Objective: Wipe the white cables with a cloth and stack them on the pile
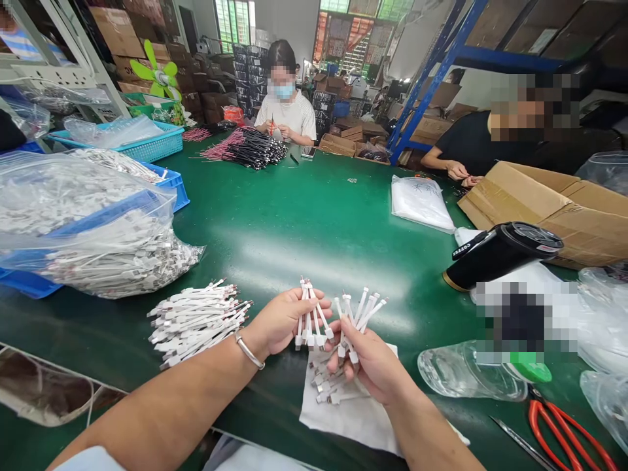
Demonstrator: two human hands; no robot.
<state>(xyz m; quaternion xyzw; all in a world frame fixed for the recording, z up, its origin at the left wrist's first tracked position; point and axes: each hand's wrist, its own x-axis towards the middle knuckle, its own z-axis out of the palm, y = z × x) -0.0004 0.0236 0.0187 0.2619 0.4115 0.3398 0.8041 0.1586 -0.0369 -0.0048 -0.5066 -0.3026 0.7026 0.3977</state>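
Holding white cables [310,317], left hand [280,322], right hand [367,366]

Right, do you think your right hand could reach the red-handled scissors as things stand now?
Probably yes, once it lets go: the right hand is holding white cables, but the way to the red-handled scissors looks free, with the plastic bottle lying beyond it.

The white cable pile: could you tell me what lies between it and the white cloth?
Head view: the left hand, gripping a white cable bunch.

The cables [309,320] in my hands are white, the workbench [289,222] green, the scissor handles [552,418] red, the crate [174,186] bright blue.
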